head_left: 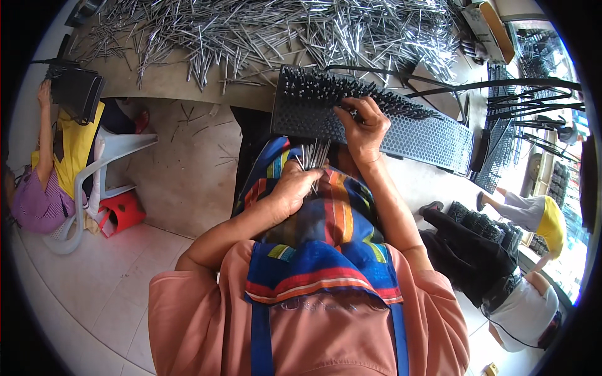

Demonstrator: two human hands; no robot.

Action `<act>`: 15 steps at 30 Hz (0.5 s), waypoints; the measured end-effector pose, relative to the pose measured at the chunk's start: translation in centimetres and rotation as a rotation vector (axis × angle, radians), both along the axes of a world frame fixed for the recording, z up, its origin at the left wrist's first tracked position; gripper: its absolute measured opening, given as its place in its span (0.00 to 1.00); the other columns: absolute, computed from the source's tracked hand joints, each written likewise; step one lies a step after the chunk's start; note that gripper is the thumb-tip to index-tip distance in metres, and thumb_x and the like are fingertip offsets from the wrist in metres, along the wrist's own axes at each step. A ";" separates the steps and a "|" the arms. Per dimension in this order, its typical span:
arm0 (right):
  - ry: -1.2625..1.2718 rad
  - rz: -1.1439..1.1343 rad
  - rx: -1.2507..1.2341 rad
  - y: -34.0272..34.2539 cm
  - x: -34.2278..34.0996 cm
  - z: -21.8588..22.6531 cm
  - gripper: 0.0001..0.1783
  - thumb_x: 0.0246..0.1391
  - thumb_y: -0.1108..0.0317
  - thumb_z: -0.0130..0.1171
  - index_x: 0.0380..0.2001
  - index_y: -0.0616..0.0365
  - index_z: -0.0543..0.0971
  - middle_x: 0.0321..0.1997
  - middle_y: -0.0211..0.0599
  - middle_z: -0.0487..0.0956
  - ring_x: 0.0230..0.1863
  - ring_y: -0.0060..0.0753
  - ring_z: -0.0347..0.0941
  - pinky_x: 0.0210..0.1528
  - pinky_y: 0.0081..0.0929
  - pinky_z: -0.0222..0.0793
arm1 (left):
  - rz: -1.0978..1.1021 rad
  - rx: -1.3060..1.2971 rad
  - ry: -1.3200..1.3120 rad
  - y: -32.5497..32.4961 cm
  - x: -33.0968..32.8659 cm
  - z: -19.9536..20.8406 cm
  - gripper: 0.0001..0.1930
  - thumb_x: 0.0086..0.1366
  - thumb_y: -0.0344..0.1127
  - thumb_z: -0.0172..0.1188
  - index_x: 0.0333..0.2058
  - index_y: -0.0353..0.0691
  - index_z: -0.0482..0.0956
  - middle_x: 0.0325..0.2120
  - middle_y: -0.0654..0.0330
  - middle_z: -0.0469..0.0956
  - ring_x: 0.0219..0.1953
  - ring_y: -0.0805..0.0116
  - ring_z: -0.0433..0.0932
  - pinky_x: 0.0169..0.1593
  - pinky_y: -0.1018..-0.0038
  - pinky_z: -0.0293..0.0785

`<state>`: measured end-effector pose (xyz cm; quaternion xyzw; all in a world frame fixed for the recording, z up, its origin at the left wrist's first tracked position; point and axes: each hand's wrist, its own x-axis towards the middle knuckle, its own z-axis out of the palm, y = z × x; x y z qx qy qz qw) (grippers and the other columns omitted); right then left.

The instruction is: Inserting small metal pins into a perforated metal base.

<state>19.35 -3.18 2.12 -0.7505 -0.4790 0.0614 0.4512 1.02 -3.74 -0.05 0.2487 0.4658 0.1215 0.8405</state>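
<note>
A bundle of thin metal rods (315, 153) stands up out of my left hand (291, 190), whose fingers are wrapped round it above my lap. In front of me, a long black rack (433, 141) full of small round holes slopes down to the right. Dark, thin pegs or rods (307, 84) stand in close rows along its far part, while the near holes look unfilled. Over the rack's middle, at the edge of these rows, my right hand (367, 128) is closed in a pinch. What its fingertips hold, if anything, is too small to tell.
Loose metal rods (238, 37) lie heaped across the table (182, 88) behind the rack. At the left, a person in purple sits on a grey plastic chair (119, 150) by a red bag (122, 213). Black racks (501, 119) and other people (527, 307) are at the right.
</note>
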 end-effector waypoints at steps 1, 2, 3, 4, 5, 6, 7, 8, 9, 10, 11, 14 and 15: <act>0.004 -0.002 -0.008 -0.1 -0.1 0.1 0.09 0.41 0.76 0.70 0.30 0.59 0.83 0.26 0.35 0.79 0.25 0.27 0.75 0.27 0.22 0.68 | -0.062 0.061 0.013 0.1 0.0 0.5 0.10 0.60 0.22 0.58 0.41 0.32 0.79 0.36 0.56 0.82 0.36 0.70 0.81 0.40 0.76 0.78; -0.002 0.001 0.025 0.0 0.0 0.1 0.08 0.42 0.76 0.69 0.29 0.59 0.83 0.26 0.35 0.79 0.25 0.28 0.76 0.27 0.22 0.68 | -0.060 0.060 -0.011 0.1 0.1 0.9 0.09 0.59 0.22 0.58 0.40 0.32 0.79 0.33 0.56 0.82 0.33 0.69 0.82 0.37 0.75 0.79; -0.008 0.005 0.057 0.1 0.1 0.2 0.08 0.42 0.76 0.69 0.29 0.59 0.83 0.26 0.36 0.79 0.25 0.30 0.76 0.27 0.23 0.68 | -0.062 0.051 -0.008 0.3 0.2 1.3 0.09 0.59 0.22 0.58 0.40 0.32 0.79 0.33 0.56 0.82 0.33 0.69 0.82 0.37 0.75 0.79; -0.016 0.013 0.030 0.2 0.2 0.4 0.06 0.43 0.75 0.68 0.29 0.59 0.83 0.26 0.37 0.79 0.24 0.30 0.76 0.26 0.24 0.68 | -0.073 0.015 -0.003 0.4 0.2 1.6 0.09 0.59 0.22 0.58 0.40 0.31 0.79 0.32 0.56 0.83 0.30 0.69 0.83 0.35 0.74 0.79; -0.098 0.014 -0.003 0.6 0.5 0.4 0.07 0.43 0.75 0.68 0.29 0.59 0.83 0.25 0.37 0.79 0.23 0.31 0.76 0.26 0.24 0.69 | -0.082 -0.020 0.004 0.4 0.1 1.6 0.09 0.59 0.23 0.59 0.39 0.31 0.80 0.31 0.55 0.83 0.28 0.68 0.83 0.33 0.74 0.79; -0.098 0.027 -0.017 0.8 0.6 0.6 0.07 0.43 0.75 0.68 0.29 0.59 0.83 0.24 0.37 0.79 0.23 0.31 0.76 0.26 0.24 0.69 | 0.010 -0.020 -0.011 0.1 0.3 1.5 0.05 0.60 0.23 0.57 0.33 0.30 0.81 0.25 0.54 0.83 0.25 0.67 0.83 0.26 0.76 0.76; -0.104 0.040 -0.024 1.2 0.8 0.9 0.07 0.43 0.75 0.69 0.29 0.59 0.83 0.24 0.36 0.79 0.22 0.30 0.77 0.26 0.24 0.69 | 0.065 -0.044 -0.001 0.6 0.5 2.2 0.05 0.60 0.23 0.58 0.33 0.29 0.81 0.26 0.54 0.83 0.25 0.66 0.83 0.26 0.76 0.76; -0.062 0.057 -0.053 1.2 1.1 0.8 0.08 0.43 0.74 0.69 0.30 0.58 0.84 0.24 0.36 0.78 0.23 0.33 0.77 0.26 0.25 0.69 | 0.083 -0.035 -0.005 0.6 0.5 2.0 0.05 0.60 0.23 0.58 0.33 0.29 0.81 0.26 0.53 0.83 0.26 0.66 0.83 0.26 0.76 0.76; -0.060 0.054 -0.055 0.9 1.2 1.0 0.08 0.43 0.74 0.69 0.30 0.58 0.84 0.24 0.36 0.78 0.23 0.33 0.77 0.26 0.25 0.69 | 0.101 -0.026 -0.009 0.6 0.6 1.8 0.05 0.59 0.23 0.59 0.34 0.29 0.80 0.27 0.53 0.83 0.26 0.66 0.83 0.26 0.75 0.76; -0.170 0.133 -0.040 0.8 1.3 1.4 0.08 0.44 0.73 0.68 0.31 0.57 0.84 0.25 0.36 0.78 0.23 0.35 0.77 0.26 0.26 0.69 | 0.104 -0.024 -0.007 0.6 0.5 1.7 0.05 0.59 0.23 0.59 0.34 0.29 0.80 0.27 0.53 0.83 0.26 0.66 0.83 0.26 0.75 0.76; -0.280 0.212 -0.024 0.7 1.2 1.6 0.08 0.45 0.73 0.68 0.32 0.56 0.84 0.25 0.36 0.77 0.23 0.37 0.77 0.26 0.27 0.70 | 0.114 -0.042 -0.021 0.7 0.5 1.6 0.06 0.59 0.23 0.59 0.35 0.29 0.80 0.27 0.52 0.83 0.27 0.65 0.83 0.26 0.75 0.76; -0.368 0.169 -0.087 0.3 0.7 1.7 0.08 0.49 0.71 0.65 0.35 0.53 0.84 0.26 0.35 0.76 0.24 0.40 0.76 0.25 0.30 0.69 | 0.119 -0.073 -0.039 0.9 0.6 1.3 0.07 0.59 0.23 0.60 0.37 0.30 0.79 0.28 0.52 0.83 0.27 0.65 0.83 0.26 0.75 0.76; -0.347 0.128 -0.082 0.2 0.7 1.7 0.08 0.50 0.70 0.65 0.35 0.52 0.84 0.25 0.34 0.76 0.24 0.40 0.76 0.25 0.31 0.69 | 0.117 -0.087 -0.040 1.0 0.7 1.3 0.08 0.59 0.23 0.60 0.38 0.31 0.79 0.29 0.52 0.83 0.28 0.64 0.83 0.26 0.75 0.76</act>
